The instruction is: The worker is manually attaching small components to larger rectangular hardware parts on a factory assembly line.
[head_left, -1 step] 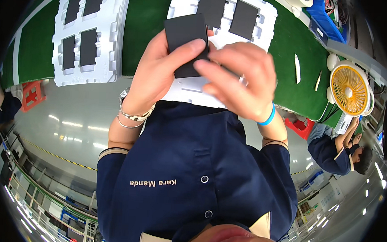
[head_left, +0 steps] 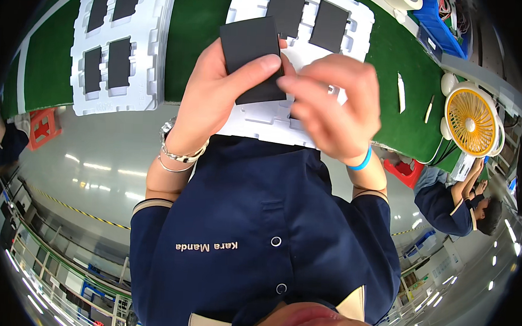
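Gripping a flat black block (head_left: 248, 45) in the head view, the left hand (head_left: 209, 95) has its thumb laid across the face and its other fingers wrapped behind. From where I stand, the block is tilted a little, held above a white moulded tray (head_left: 254, 121) on the green tabletop (head_left: 190, 40). The right hand (head_left: 340, 108) is just right of it, fingers half curled and blurred; I can't tell whether its fingertips touch the edge or pinch anything. Flat black pieces (head_left: 329, 26) sit in the far part of that tray. Over on the left, a second white tray (head_left: 147, 55) carries four more. To the right lie a slim white tool (head_left: 401, 93) and a smaller stick-like one (head_left: 429, 109), near a white fan with a yellow grille (head_left: 471, 116). Beyond them, at the far right, stands a blue bin (head_left: 443, 27).
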Tool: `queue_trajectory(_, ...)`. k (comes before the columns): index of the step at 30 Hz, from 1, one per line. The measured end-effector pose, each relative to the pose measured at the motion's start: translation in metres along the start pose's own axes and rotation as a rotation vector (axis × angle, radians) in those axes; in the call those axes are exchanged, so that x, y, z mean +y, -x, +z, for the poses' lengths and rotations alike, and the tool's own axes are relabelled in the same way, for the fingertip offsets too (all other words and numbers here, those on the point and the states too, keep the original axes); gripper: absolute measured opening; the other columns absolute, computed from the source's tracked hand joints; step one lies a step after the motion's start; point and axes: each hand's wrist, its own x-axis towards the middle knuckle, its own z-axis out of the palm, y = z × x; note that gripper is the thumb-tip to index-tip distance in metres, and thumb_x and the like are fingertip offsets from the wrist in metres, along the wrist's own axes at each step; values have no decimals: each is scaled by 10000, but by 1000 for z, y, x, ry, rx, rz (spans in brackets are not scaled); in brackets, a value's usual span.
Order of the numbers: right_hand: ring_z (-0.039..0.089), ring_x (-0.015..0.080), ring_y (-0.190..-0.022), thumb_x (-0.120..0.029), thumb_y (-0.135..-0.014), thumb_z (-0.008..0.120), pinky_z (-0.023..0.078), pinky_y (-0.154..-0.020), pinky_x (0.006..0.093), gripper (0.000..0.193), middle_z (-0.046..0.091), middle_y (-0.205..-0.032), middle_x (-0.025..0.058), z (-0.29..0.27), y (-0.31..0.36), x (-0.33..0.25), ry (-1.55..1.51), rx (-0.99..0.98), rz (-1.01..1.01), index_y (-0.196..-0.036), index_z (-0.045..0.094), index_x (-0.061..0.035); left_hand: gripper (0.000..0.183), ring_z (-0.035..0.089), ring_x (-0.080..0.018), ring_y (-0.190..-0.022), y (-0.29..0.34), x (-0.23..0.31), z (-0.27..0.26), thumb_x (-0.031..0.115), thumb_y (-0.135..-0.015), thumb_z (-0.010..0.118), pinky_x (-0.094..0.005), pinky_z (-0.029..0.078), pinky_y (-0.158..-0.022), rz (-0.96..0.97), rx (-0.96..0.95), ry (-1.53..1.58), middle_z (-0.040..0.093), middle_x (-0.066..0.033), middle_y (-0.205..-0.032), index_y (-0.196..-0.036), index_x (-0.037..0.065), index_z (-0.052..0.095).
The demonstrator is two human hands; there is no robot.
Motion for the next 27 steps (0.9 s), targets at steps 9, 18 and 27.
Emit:
queue_trajectory(9,594,149,-765,-33,-850,628,499,-725,293,123,620,-822,70,5,5,7,-579,-35,729,-963,632,14,288,645,-113,-733,-4,-10,5,77,-816,713,-251,512,-669,131,14,-371,671,-46,-814,-1048,7,556)
queue_trajectory(18,585,152,-687,-28,-816,641,498,-694,285,74,613,-731,50,4,1,6,-486,-60,752,-875,628,14,326,670,-173,-714,-3,-19,12,115,-794,729,-279,529,-653,333,152,-681,677,-62,-834,-1065,60,556)
queue_trajectory(27,573,133,-632,-14,-811,634,484,-608,260,46,608,-701,53,1,-1,7,-404,-90,723,-840,615,16,301,670,-211,-701,-5,-25,16,102,-776,722,-304,528,-605,561,209,-913,668,-52,-858,-1037,87,573)
